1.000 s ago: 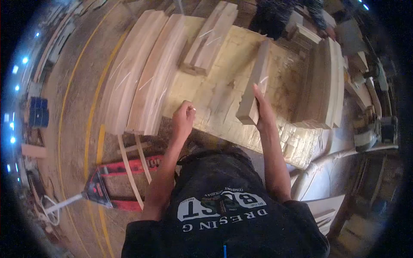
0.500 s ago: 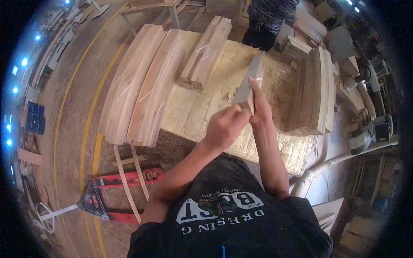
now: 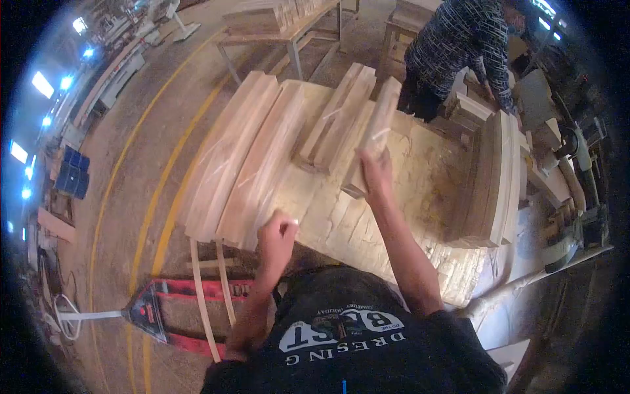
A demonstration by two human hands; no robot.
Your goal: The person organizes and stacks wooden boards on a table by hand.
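Note:
My right hand (image 3: 377,176) is closed around the near part of a wooden board (image 3: 382,118), which has a white mark across its face. The board slants away from me over the worktable (image 3: 420,177). Off to the left, near the table's front edge, my left hand (image 3: 277,240) is curled with its fingers pinched on a small white piece of chalk (image 3: 293,222). Beside it lie two long stacks of boards (image 3: 226,157) with white strokes on them. A shorter board stack (image 3: 338,118), also marked, lies between these and the held board.
More curved boards (image 3: 489,180) stand stacked at the table's right. A co-worker (image 3: 453,49) in a patterned top bends over wood behind them. At the lower left, a red pallet jack (image 3: 187,289) sits on the floor. Another wooden table (image 3: 289,33) bears wood at the back.
My left hand has moved away from the board, down and left. My right hand has shifted the board left, toward the short stack. The view has tilted up, and the co-worker shows more fully.

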